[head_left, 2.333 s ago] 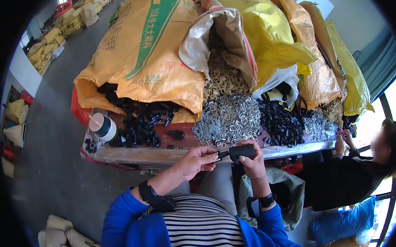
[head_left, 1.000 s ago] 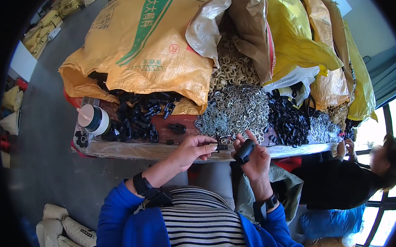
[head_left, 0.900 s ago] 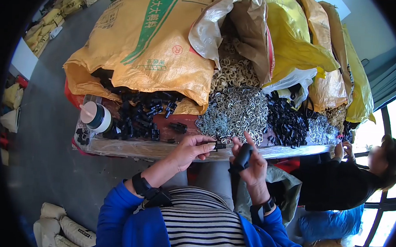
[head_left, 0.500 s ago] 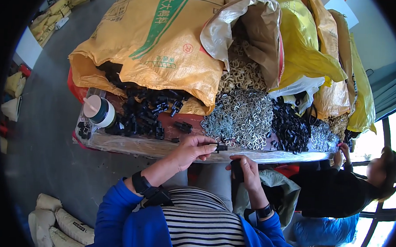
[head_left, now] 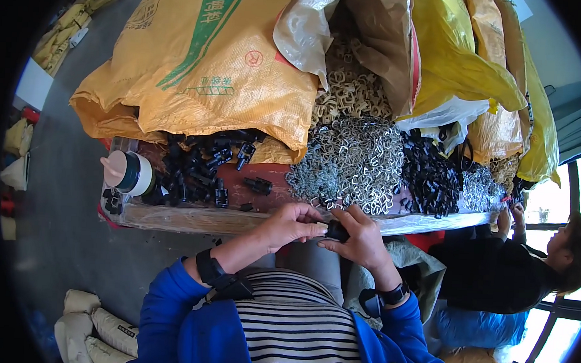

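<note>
Close to the table's front edge, above my lap, my two hands meet. My left hand [head_left: 295, 227] is closed in a pinch on a small black plastic part, now mostly hidden by the fingers. Wrapped in my right hand [head_left: 360, 239] is a rounded black piece [head_left: 337, 231], its end turned to the left fingertips. Whether the two pieces are joined I cannot tell. Beyond my left hand lies a heap of black plastic fittings [head_left: 190, 177], with one fitting [head_left: 258, 185] lying apart. Silver metal hooks [head_left: 372, 165] are heaped beyond my right hand.
Large orange [head_left: 223, 81] and yellow sacks [head_left: 464, 66] crowd the table's back. A lidded jar [head_left: 129, 173] stands at its left end. Tan hooks [head_left: 353, 93] and black pieces [head_left: 430, 181] lie heaped too. A person in black [head_left: 500, 268] works at the right.
My right hand has moved up and left, bringing the rounded black piece against the small part in my left hand. The view has shifted slightly.
</note>
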A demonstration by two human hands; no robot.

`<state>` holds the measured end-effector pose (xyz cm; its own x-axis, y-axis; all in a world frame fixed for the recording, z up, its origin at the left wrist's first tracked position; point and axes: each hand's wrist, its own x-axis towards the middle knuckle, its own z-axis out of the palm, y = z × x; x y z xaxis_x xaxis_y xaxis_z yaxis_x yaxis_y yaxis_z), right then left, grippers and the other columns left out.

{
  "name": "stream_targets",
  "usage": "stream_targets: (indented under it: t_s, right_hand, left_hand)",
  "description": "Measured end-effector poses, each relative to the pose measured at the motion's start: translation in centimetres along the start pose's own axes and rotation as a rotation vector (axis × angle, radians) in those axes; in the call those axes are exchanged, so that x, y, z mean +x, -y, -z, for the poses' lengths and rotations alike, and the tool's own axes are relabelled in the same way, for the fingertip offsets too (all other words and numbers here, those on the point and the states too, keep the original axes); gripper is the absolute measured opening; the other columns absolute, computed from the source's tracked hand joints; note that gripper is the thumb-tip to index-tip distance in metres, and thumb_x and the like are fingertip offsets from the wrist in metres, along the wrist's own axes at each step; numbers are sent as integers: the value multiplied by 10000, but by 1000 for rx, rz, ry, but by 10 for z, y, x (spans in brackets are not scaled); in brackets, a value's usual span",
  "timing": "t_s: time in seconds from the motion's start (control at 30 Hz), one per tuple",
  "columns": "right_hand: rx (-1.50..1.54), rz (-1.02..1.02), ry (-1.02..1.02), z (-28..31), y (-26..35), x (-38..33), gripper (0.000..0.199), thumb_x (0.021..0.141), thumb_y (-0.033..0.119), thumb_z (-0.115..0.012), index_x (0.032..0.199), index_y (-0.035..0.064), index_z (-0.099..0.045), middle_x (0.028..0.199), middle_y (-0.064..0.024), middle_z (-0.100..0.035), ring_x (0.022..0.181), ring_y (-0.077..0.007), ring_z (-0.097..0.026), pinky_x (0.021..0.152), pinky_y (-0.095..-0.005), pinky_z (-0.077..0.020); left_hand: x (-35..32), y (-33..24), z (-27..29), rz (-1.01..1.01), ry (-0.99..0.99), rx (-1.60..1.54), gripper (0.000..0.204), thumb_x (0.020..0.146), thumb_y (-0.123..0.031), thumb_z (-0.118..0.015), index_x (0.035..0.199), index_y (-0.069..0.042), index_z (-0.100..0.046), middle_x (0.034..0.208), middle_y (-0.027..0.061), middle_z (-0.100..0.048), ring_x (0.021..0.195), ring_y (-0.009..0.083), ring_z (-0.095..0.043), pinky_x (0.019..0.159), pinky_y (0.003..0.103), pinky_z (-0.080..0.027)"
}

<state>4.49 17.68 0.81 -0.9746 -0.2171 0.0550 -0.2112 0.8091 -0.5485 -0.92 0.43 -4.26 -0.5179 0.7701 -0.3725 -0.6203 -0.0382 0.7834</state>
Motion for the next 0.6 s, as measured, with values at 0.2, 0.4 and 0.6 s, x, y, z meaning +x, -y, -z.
stream_targets:
  t_s: [0.2, 0.4, 0.6]
  right_hand:
    - [-65, 200, -193, 1, 18, -5, 562, 547, 342, -710, 960, 8, -525, 736, -105, -499, 617, -242, -516, 525, -322, -428]
    - [-149, 300, -377, -2, 35, -27, 467, 613, 281, -673, 945, -10, -519, 676, -91, -477, 582, -189, -493, 495, -265, -400]
    - [395, -13, -750, -15, 33, -38, 237, 776, 186, -508, 897, -19, -514, 639, -42, -469, 576, -97, -471, 487, -218, -373]
  left_hand:
    - [-8, 4, -10, 16, -72, -45, 213, 710, -139, -627, 873, -29, -546, 707, 3, -557, 570, 55, -490, 495, 171, -397]
    - [-22, 10, -8, 208, 14, -271, 222, 704, -142, -632, 882, -32, -558, 729, 8, -573, 586, 63, -519, 517, 172, -423]
    - [-37, 0, -20, 77, -20, -189, 202, 708, -135, -627, 860, -20, -560, 715, 18, -569, 565, 66, -515, 498, 170, -421]
